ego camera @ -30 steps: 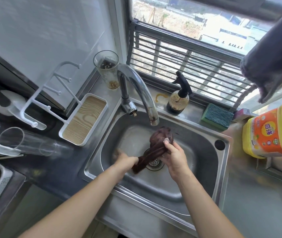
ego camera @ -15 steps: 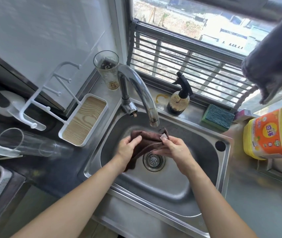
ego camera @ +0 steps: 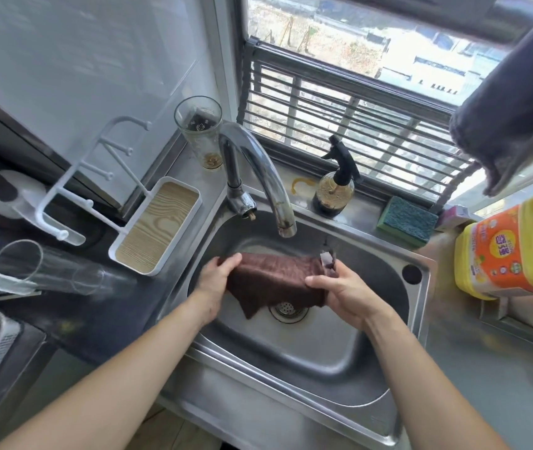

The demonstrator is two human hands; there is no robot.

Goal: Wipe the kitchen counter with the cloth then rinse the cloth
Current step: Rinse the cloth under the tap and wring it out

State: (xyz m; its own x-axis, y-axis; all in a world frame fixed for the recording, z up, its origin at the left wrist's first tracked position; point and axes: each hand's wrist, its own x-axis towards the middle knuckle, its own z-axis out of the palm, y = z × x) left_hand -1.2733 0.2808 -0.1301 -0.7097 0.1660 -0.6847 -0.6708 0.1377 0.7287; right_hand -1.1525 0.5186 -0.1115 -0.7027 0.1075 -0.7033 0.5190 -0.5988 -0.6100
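Note:
A dark brown cloth [ego camera: 274, 280] is stretched flat between both hands over the steel sink [ego camera: 323, 345], just under the faucet spout [ego camera: 258, 170]. My left hand [ego camera: 214, 280] grips the cloth's left edge, thumb on top. My right hand [ego camera: 343, 290] pinches the right edge near a small white label. The cloth's lower part hangs down and covers part of the drain [ego camera: 287, 310]. No water is visibly running from the spout.
A glass [ego camera: 198, 131] and a spray bottle [ego camera: 334, 186] stand behind the sink. A green sponge [ego camera: 407, 220] lies at the right, beside a yellow detergent jug [ego camera: 511, 245]. A white rack with a wooden tray [ego camera: 158, 225] sits on the dark counter at the left.
The cloth went from a twisted, wrung bundle to a sheet spread wide. My hands moved apart, each taking one side of it.

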